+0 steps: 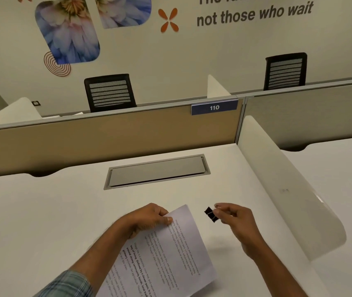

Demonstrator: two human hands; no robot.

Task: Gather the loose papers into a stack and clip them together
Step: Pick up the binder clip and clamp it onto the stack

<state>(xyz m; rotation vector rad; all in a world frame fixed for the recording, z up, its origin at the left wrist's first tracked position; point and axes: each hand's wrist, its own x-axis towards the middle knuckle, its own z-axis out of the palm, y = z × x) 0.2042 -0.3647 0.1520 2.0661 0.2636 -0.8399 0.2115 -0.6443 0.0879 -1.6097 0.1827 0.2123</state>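
Black binder clip (211, 214) in right-hand grip (234, 219)

White desk (42, 211), grey cable hatch (157, 172) at 12. Tan partition (106, 136) behind, "110" tag (214, 107) at 1. White divider (288, 189) at 3. Two black mesh chairs (109, 93) beyond. Cream wall (181, 56), flower decals (68, 31), lettering.

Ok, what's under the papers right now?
The left hand grips the papers at their top edge, fingers tucked beneath. Under them is the white desk. Whatever else lies beneath is covered. The binder clip is in the right hand, apart from the sheets.
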